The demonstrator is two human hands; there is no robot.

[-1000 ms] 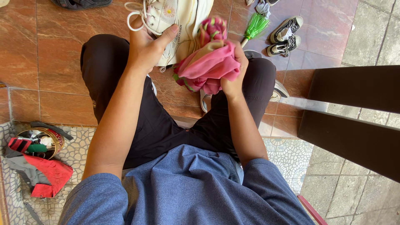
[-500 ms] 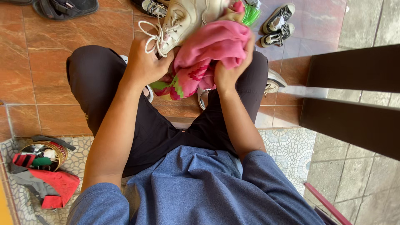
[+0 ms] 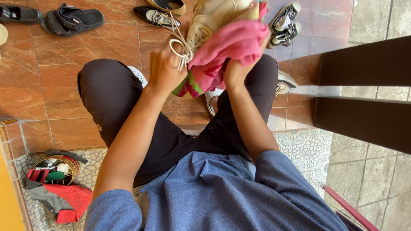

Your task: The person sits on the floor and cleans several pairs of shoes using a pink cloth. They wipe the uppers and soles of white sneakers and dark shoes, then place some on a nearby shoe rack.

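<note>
I sit with my knees apart over a tiled floor. My left hand [image 3: 165, 68] grips the laced front of a cream-white sneaker [image 3: 209, 19], its white laces [image 3: 180, 49] looped over my fingers. My right hand [image 3: 235, 70] is closed on a pink cloth [image 3: 231, 42] with green and red patterning, pressed against the sneaker's side. Most of the shoe's middle is hidden behind the cloth.
Black sandals [image 3: 72, 19] and flat shoes [image 3: 160, 15] lie on the brown tiles at the top left. A pair of black-and-white sneakers [image 3: 284, 25] lies top right. A round tin [image 3: 55, 169] with brushes and a red rag [image 3: 72, 199] sits at my lower left. Dark bench slats [image 3: 364, 90] run along the right.
My left hand has slid from the sneaker's body to its laced front. The cloth and sneaker have stayed high between my knees while the view tilted, showing more sandals at the top left.
</note>
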